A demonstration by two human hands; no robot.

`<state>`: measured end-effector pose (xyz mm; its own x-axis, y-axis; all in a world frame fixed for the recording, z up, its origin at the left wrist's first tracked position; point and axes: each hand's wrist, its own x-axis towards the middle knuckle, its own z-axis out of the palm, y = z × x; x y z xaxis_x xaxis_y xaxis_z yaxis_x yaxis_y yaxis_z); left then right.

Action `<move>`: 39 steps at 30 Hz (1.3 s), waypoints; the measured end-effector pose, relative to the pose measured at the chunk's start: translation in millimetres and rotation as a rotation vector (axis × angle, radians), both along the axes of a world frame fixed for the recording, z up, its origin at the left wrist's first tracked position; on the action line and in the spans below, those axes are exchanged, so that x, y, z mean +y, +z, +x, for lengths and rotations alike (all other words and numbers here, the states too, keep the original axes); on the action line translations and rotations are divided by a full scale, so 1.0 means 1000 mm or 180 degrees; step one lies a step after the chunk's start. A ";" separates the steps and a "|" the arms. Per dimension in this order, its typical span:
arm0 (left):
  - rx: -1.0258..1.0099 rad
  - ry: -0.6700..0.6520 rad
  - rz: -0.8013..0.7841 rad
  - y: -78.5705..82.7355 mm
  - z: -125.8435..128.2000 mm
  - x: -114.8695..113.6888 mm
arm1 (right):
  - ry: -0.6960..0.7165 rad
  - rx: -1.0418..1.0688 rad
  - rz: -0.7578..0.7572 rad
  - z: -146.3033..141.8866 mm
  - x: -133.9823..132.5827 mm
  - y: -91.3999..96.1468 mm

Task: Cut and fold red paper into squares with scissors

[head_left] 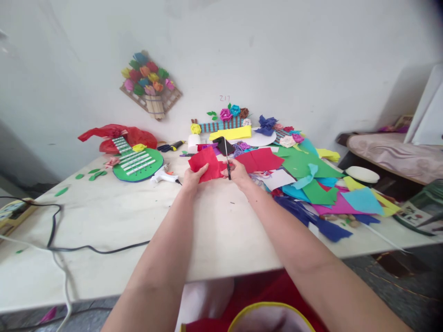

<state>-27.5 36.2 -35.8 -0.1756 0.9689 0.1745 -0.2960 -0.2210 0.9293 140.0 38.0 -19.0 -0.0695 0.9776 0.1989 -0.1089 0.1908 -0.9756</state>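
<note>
One red crepe-paper sheet [208, 165], seemingly not yet shaped.
Left hand [194, 178] pinches it; right hand [238, 173] grips black-handled scissors [228, 171]; finished-looking paper roses [226, 114] sit behind, flat sheets [309, 162] rightward.

The squarish red paper sheet [206, 164] looks matt and softly wrinkled. The slim dark-handled scissors [227, 159] show smooth, shiny metal. The white pistol-shaped glue gun [164, 176] appears smooth plastic; the crumpled red bag [139, 137], thin glossy film; the pale bench [114, 221], smooth, faintly glossy.
</note>
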 end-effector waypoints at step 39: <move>-0.0999 0.0269 -0.0102 0.002 -0.004 0.001 | 0.1348 -0.1407 -0.0314 0.040 -0.006 0.009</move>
